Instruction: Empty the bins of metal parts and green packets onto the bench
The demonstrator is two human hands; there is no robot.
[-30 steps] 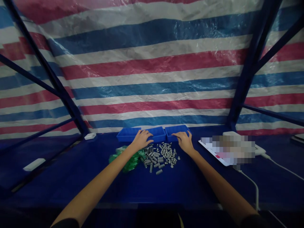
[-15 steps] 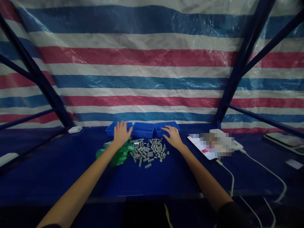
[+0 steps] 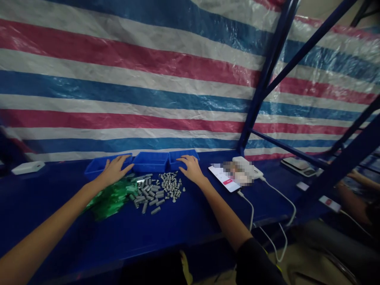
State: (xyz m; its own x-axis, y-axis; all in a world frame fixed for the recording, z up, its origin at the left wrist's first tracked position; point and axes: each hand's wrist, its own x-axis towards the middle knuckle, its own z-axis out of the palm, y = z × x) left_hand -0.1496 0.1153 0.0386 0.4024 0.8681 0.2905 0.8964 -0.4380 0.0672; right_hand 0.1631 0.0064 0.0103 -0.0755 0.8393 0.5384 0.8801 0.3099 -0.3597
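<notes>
My left hand is at the front of the left blue bin, fingers apart and holding nothing. At the front of the right blue bin is my right hand, its fingers loosely spread with nothing in them. Between these two stands the middle blue bin. Below my left hand lies a heap of green, shiny, see-through pieces, their kind unclear. To its right are many grey metal cylinders, then a pile of small silver screws near my right hand.
A phone and a white power bank, both with white cables, lie on the blue table. A white box is at the far left. Behind rises a striped sheet and a blue post. Another person's arm shows at right.
My view has turned to the right, so the table's things appear further left and another person's arm shows. Both hands stay by the outer bins, the left one's fingers now pointing more rightward.
</notes>
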